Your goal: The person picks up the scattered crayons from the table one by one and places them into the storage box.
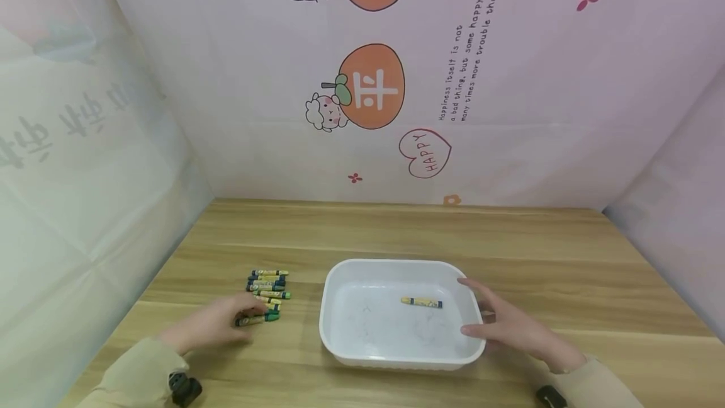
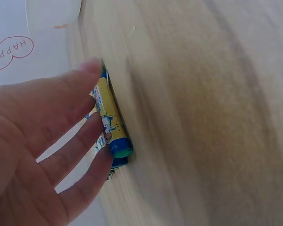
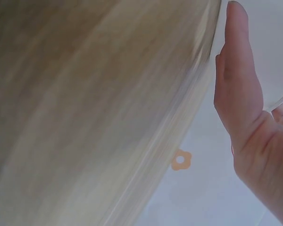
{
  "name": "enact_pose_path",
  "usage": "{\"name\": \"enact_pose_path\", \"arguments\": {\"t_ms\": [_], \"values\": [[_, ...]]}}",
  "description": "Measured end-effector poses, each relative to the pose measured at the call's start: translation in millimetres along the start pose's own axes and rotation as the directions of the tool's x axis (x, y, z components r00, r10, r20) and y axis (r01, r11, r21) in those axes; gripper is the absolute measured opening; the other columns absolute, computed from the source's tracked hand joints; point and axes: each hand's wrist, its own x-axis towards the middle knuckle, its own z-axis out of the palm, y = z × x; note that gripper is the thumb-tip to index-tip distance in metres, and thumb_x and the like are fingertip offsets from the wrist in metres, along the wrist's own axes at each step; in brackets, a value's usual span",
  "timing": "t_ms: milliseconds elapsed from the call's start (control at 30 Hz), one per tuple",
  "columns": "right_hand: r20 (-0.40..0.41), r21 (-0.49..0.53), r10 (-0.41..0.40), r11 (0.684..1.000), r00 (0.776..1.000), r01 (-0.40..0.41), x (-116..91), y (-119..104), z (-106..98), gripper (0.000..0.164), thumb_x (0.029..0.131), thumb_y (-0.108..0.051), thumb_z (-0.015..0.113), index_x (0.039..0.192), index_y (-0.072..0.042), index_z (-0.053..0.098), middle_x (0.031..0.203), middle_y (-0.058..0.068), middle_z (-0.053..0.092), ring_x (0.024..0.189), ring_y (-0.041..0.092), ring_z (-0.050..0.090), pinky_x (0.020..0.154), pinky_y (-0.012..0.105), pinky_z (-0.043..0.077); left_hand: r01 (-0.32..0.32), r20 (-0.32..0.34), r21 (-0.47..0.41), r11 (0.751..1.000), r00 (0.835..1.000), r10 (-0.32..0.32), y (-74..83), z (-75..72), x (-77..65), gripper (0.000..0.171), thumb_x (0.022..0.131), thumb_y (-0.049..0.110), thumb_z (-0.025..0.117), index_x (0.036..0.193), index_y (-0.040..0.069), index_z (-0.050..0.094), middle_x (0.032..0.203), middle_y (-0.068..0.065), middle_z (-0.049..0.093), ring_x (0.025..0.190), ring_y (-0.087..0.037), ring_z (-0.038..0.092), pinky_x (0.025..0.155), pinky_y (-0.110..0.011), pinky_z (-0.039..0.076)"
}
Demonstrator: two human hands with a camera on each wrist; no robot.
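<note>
Several crayons (image 1: 266, 283) in printed paper wrappers lie in a loose column on the left of the table. At the near end of that column, my left hand (image 1: 218, 322) reaches over a green crayon (image 1: 257, 319). In the left wrist view its fingers are loosely bent beside this crayon (image 2: 111, 113), the thumb by its tip. A white plastic tub (image 1: 362, 326) stands in the middle, with one yellow crayon (image 1: 421, 302) on its floor. My right hand (image 1: 512, 323) holds the tub's right rim, thumb over the edge and some fingers outside.
The wood-grain table (image 1: 408, 232) runs back to a printed cloth (image 1: 255, 99) hanging upright. More cloth hangs at the left and right sides. Dark wrist-worn devices (image 1: 184, 389) show at both sleeves.
</note>
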Motion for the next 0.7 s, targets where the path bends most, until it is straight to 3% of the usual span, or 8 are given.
{"name": "enact_pose_path", "arguments": {"t_ms": [167,333,533,700], "values": [[0.011,0.016,-0.011,1.0,1.0,0.01,-1,0,1,0.091,0.086,-0.013,0.068,0.15,-0.006,0.004,0.128,0.046,0.031,0.104,0.032,0.058,0.069,0.043,0.058,0.0,0.014,0.045,0.999,1.0,-0.001,-1.6,3.3,-4.0,0.04,0.075,0.017,0.077,0.112,0.008,0.064,0.109,-0.003,0.065,0.097,-0.017,0.06,0.084,-0.036,0.052],[0.008,0.012,-0.007,1.0,1.0,0.007,-1,1,0,0.091,0.086,-0.014,0.069,0.15,-0.007,0.005,0.128,0.045,0.032,0.105,0.033,0.058,0.069,0.043,0.058,0.033,0.027,0.034,0.999,0.999,-0.034,-6.0,6.7,-5.1,0.04,0.077,0.018,0.075,0.114,0.011,0.063,0.113,-0.002,0.063,0.1,-0.017,0.06,0.085,-0.037,0.052],[0.002,0.002,0.004,1.0,1.0,-0.004,-1,0,0,0.09,0.086,-0.016,0.069,0.15,-0.008,0.006,0.128,0.045,0.032,0.106,0.034,0.057,0.07,0.042,0.058,0.043,0.045,-0.05,0.998,0.998,-0.04,-11.2,8.5,-2.4,0.033,0.08,0.016,0.073,0.11,0.009,0.064,0.094,0.01,0.06,0.083,-0.001,0.053,0.07,-0.024,0.049],[-0.012,-0.033,0.003,0.999,1.0,-0.004,-1,0,0,0.09,0.085,-0.016,0.07,0.15,-0.008,0.008,0.129,0.046,0.032,0.108,0.039,0.057,0.069,0.04,0.058,0.06,0.059,-0.076,0.995,0.997,-0.055,-10.9,7.8,-0.3,0.029,0.079,0.012,0.073,0.106,0.009,0.066,0.088,0.013,0.058,0.077,0.001,0.051,0.066,-0.022,0.048]]}}
